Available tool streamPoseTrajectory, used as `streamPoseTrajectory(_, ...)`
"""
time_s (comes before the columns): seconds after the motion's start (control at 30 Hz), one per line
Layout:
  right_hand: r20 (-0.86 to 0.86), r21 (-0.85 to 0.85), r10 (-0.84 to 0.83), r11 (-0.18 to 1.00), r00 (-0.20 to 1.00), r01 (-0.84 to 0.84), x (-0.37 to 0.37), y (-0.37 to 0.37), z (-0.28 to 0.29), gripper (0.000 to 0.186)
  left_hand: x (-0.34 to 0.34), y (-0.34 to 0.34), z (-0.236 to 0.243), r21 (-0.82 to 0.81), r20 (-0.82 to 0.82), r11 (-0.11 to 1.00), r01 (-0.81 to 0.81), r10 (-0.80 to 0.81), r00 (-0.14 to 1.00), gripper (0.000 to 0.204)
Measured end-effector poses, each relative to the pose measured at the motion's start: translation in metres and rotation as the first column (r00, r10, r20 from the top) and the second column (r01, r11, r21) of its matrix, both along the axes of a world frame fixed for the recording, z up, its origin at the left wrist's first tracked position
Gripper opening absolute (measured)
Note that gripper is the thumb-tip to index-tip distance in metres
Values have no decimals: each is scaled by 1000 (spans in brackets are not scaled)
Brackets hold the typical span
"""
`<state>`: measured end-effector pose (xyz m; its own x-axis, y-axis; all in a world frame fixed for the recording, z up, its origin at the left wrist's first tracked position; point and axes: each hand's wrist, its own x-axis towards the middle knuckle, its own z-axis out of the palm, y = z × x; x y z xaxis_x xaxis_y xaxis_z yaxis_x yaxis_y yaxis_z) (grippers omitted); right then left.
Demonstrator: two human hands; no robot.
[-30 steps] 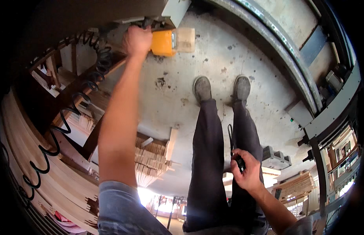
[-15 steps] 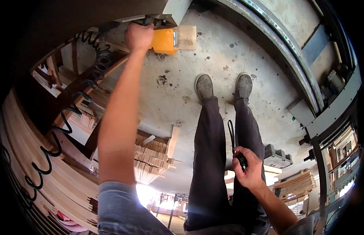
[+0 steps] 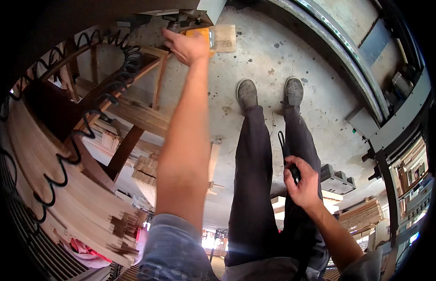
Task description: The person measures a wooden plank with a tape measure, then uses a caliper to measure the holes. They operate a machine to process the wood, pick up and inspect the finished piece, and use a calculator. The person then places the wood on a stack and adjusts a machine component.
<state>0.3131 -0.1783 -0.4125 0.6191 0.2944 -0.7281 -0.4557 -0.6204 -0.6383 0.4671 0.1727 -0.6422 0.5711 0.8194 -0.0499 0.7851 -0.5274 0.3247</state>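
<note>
My left hand is open, fingers loosely extended, over a yellow casing at the top centre, just below a dark fitting on the machine; whether it touches either is unclear. A pale wooden block sits at the casing's right end. My right hand is wrapped round a small black object with a looped strap, held by my right thigh.
A coiled black hose runs along the left over long boards and a wooden frame. Wood stacks stand low right. A curved metal rail and machine frame border the right. My feet are on stained concrete.
My left hand has opened from its grip by the dark fitting and shifted right, covering more of the yellow casing. My right hand still holds the black object, slightly higher in view.
</note>
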Motion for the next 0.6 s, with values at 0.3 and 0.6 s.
streamPoseTrajectory(0.3,-135,-148,-219,969,966,199,-24,-30,8,24,-183,-209,143,-965,-2,256,58,-230,973,40)
streamPoseTrajectory(0.6,-871,-15,-413,565,268,825,-22,-39,136,51,-252,-270,347,-796,271,415,441,-406,873,54)
